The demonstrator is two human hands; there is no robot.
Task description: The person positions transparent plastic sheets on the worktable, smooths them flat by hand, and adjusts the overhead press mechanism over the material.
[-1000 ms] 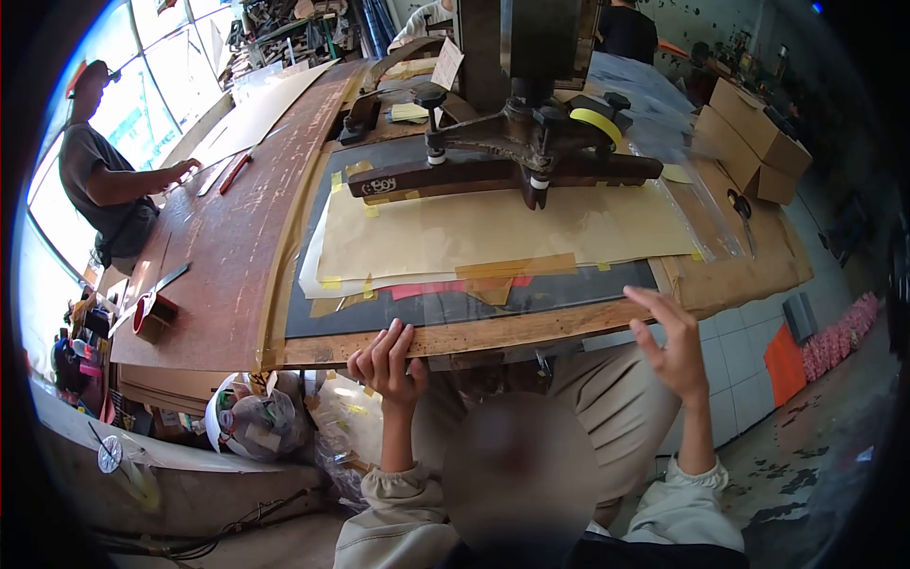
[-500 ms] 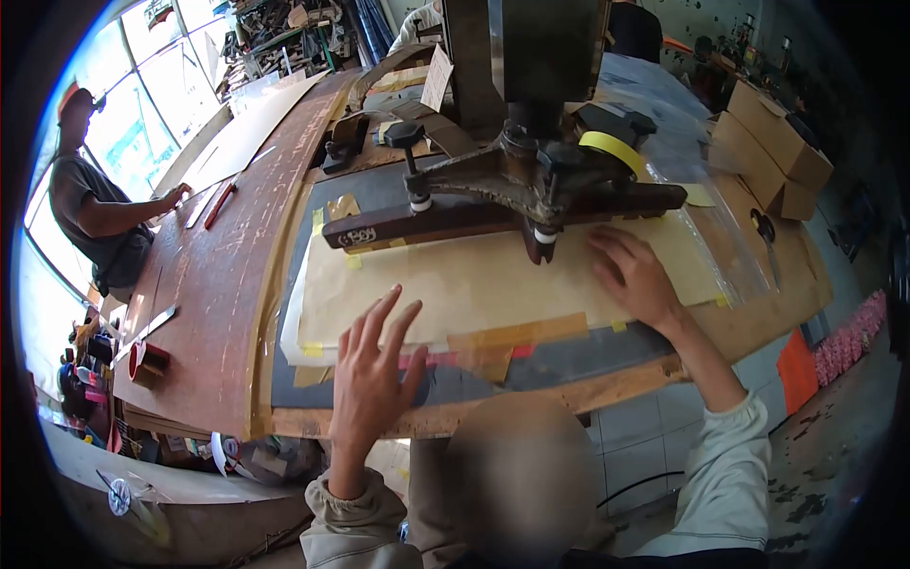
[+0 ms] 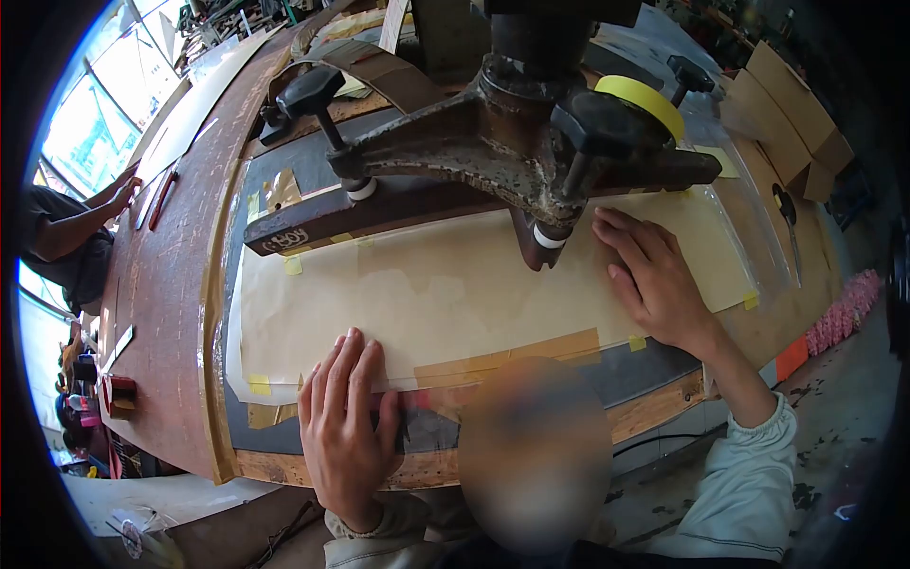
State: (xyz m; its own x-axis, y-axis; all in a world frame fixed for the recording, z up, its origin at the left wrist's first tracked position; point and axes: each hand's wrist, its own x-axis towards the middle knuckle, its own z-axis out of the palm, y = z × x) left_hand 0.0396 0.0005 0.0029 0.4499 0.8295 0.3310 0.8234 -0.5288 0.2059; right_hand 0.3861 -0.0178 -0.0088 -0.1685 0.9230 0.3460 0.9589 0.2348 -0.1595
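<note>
Running lengthwise left to right, the tan sheet (image 3: 431,299) lies under the right hand (image 3: 656,283); the left hand (image 3: 347,431) overlaps its near edge, both loosely spread.

Shows cream on the sheet (image 3: 332,313), yellow on the tape roll (image 3: 645,100), white lettering (image 3: 284,241) on the dark-brown bar (image 3: 417,211).

Right of me: open cardboard box (image 3: 787,123), scissors (image 3: 785,204) near it, pink fluffy bundle (image 3: 846,311) lower down. Left, I see a co-worker (image 3: 62,242), red-handled tool (image 3: 162,200) near their hands.
</note>
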